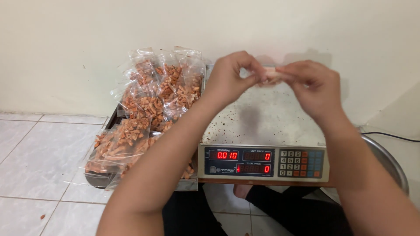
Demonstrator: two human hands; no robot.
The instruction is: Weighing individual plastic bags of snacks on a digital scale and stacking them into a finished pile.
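Both forearms reach forward over a metal scale (pixel 262 118) with red digit displays and a coloured keypad; the left hand (pixel 227 78) and right hand (pixel 313 85) each pinch one small pale packet (pixel 272 74) between them above its speckled steel pan. Clear plastic bags (pixel 148 109) of orange-brown snack pieces lie heaped on a dark tray (pixel 98 180) left of the scale, on the white tiled floor (pixel 39 153).

Pale item (pixel 272 74) blurred between fingers (pixel 258 78), metal bowl (pixel 389 164) behind right forearm, tray (pixel 109 118) under bags (pixel 148 105)

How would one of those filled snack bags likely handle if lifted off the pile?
A snack bag is probably floppy: its thin clear film looks crinkled. Likely light, being small and holding loose pieces. It may slide, since the bags lie heaped on the tray.
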